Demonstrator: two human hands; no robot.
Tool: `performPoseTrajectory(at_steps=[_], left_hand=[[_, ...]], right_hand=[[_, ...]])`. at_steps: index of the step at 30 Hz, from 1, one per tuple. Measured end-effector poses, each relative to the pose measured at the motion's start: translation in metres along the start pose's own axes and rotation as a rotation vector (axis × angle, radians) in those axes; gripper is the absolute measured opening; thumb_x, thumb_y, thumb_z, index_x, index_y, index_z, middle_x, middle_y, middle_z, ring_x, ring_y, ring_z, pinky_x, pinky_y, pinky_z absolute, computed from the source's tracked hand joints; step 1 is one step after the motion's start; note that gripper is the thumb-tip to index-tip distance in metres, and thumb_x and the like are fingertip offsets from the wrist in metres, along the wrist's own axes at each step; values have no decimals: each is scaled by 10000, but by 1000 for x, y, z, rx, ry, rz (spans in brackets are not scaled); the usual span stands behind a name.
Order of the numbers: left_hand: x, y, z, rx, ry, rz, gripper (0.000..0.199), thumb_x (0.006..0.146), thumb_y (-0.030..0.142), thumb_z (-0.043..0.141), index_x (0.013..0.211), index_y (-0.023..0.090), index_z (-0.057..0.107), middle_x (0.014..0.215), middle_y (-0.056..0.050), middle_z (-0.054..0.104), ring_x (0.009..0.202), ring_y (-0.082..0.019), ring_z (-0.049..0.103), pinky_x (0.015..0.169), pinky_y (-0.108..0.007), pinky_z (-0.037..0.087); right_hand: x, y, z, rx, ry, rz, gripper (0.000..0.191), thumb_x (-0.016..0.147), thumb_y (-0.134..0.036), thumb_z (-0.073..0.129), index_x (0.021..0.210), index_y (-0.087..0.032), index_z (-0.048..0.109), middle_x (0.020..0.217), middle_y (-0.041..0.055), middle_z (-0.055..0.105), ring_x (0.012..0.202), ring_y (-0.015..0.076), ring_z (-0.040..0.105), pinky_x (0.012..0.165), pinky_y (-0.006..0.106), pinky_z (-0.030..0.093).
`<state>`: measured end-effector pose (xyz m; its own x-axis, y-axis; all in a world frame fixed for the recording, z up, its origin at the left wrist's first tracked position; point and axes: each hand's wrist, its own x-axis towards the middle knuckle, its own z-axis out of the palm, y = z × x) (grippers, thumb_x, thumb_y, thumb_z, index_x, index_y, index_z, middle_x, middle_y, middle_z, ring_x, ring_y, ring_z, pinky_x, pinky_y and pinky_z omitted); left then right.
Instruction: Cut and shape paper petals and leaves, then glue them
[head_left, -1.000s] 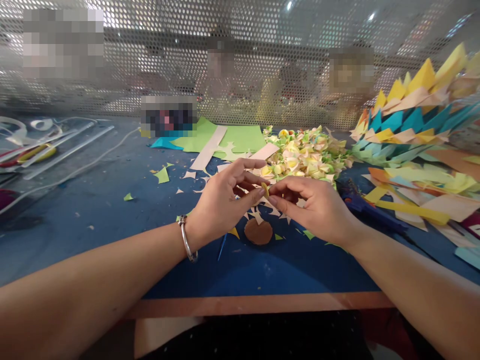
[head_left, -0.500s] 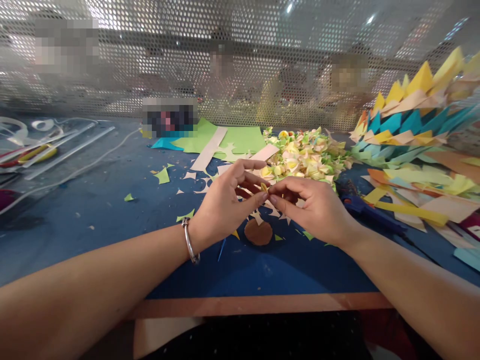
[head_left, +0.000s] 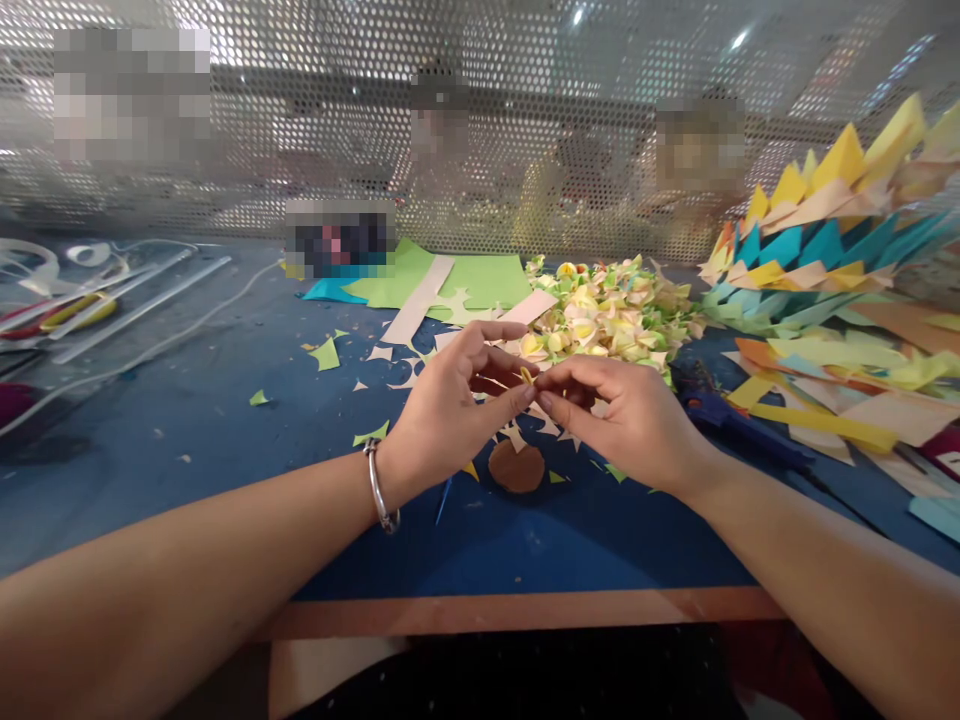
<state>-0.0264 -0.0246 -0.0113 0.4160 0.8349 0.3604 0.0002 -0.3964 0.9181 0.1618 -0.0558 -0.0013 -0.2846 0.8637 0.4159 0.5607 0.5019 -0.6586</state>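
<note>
Between my fingertips is a small yellow paper piece point(head_left: 528, 376), largely covered by them. My left hand point(head_left: 469, 400) pinches it with thumb and fingers from the left. From the right, my right hand point(head_left: 607, 410) grips it with thumb and forefinger, the tips of both hands nearly touching. Just below them a round brown disc point(head_left: 517, 467) lies on the blue table. Pale cut paper scraps point(head_left: 513, 437) are strewn under and around my hands. Behind my right hand rises a heap of small folded paper flowers point(head_left: 607, 310) in cream, yellow and green.
Green paper sheets point(head_left: 487, 275) lie at the back, with a pale strip point(head_left: 420, 298) across them. A blue glue gun point(head_left: 742, 432) and paper strips point(head_left: 832, 415) are at right, below a layered pointed-paper structure point(head_left: 832, 240). Clear sticks point(head_left: 142, 310), scissors point(head_left: 79, 312) and a cable are at left.
Almost nothing differs. Both hands keep their pinch on the yellow paper piece, which has shifted only very slightly.
</note>
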Motion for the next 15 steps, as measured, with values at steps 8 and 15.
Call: performPoseTrajectory(at_steps=[8,15], left_hand=[[1,-2,2,-51,14,-35,485,780,199,724,1212,143,511,923,-46,692,804,-153,674,768,-302,577],[0,-1,2,-61,8,-27,487,783,181,704,1227,143,506,956,-63,701,847,-168,688,810,-320,582]], right_hand=[[0,-1,0,-4,6,-8,101,880,-219,622,861,-156,698,703,-3,640,585,89,545,514,197,414],[-1,-1,1,-23,40,-23,90,873,-219,634,855,-155,695,716,2,658,595,90,560,522,194,424]])
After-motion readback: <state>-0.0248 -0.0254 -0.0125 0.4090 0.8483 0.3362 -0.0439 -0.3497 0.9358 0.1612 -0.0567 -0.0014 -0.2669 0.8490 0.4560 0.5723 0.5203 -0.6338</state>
